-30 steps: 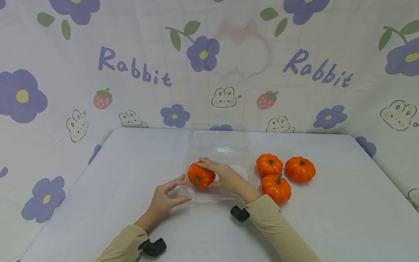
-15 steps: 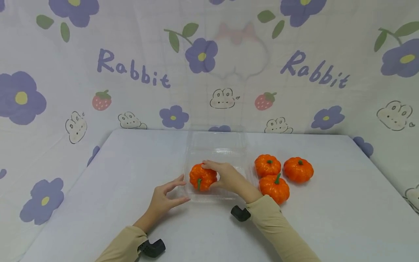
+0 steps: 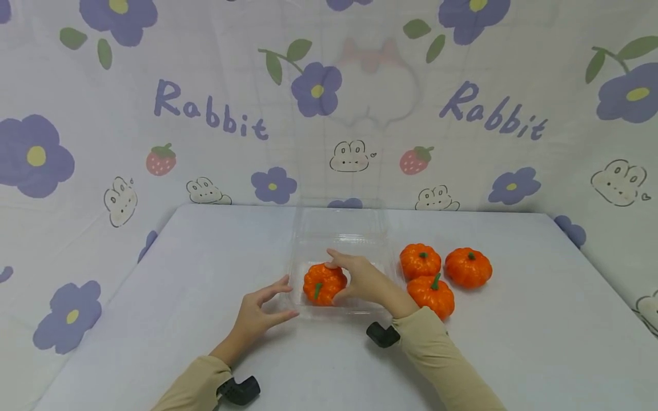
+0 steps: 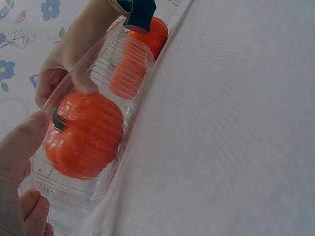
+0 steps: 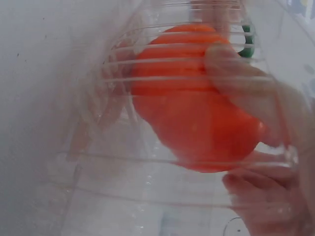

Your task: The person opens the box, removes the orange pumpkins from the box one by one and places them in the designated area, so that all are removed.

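Note:
A small orange pumpkin (image 3: 321,285) with a green stem sits in the front left part of a clear plastic clamshell box (image 3: 360,308). My right hand (image 3: 367,282) reaches in over the box's right side and holds this pumpkin between thumb and fingers. In the right wrist view, the thumb lies on the pumpkin (image 5: 192,118), seen through the ribbed clear wall. My left hand (image 3: 259,305) holds the box at its front left corner, fingers along the left side and thumb at the front. The left wrist view has the left thumb (image 4: 29,132) at the rim.
To the right of the box, three more orange pumpkins stand close together: one at the back (image 3: 420,261), one in front (image 3: 432,295) and one farther right (image 3: 469,267). The box's clear lid (image 3: 341,220) stands open behind. A patterned cloth (image 3: 205,154) hangs beyond the white table (image 3: 514,342).
The held pumpkin has moved a little to the right and toward me inside the box, with the right hand. One right finger has lifted off it. The left hand has stayed put.

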Demonstrator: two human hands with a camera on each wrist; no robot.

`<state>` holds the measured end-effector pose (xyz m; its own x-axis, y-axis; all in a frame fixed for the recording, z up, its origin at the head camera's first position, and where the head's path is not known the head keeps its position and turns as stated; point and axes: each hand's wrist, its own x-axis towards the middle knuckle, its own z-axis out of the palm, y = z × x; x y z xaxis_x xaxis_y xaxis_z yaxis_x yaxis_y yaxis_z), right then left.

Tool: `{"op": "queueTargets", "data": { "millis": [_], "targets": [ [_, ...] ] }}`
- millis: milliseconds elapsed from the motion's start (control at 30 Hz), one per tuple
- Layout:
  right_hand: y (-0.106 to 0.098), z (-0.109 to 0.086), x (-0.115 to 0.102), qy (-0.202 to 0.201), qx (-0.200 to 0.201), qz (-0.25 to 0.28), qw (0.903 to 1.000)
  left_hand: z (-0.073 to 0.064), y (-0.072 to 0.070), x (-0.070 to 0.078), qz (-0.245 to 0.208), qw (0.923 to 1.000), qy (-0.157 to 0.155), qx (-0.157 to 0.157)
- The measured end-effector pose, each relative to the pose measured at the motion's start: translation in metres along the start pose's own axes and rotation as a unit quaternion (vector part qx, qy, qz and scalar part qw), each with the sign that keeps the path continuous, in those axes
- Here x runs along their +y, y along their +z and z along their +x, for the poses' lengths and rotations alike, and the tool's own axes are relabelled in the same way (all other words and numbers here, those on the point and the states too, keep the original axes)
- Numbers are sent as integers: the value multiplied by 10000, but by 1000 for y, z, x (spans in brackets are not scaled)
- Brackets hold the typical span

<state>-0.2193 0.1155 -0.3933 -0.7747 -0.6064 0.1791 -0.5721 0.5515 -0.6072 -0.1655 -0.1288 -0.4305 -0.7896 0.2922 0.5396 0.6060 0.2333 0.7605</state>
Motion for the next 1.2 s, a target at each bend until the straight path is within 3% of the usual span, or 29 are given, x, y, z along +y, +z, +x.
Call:
{"op": "queueTargets", "data": {
  "millis": [400, 733, 1000, 1200],
  "targets": [
    [-4, -12, 12, -79, -157, 151, 9997, 2, 0, 1, 53, 10000, 34, 8],
    [-4, -19, 17, -152, -8, 327, 9993, 1, 0, 2, 48, 9999, 127, 33],
    [-8, -28, 17, -64, 477, 292, 9984, 1, 0, 0, 80, 9999, 104, 71],
    [-10, -37, 16, 47, 916, 682, 9934, 1, 0, 1, 105, 9998, 102, 112]
  ]
}}
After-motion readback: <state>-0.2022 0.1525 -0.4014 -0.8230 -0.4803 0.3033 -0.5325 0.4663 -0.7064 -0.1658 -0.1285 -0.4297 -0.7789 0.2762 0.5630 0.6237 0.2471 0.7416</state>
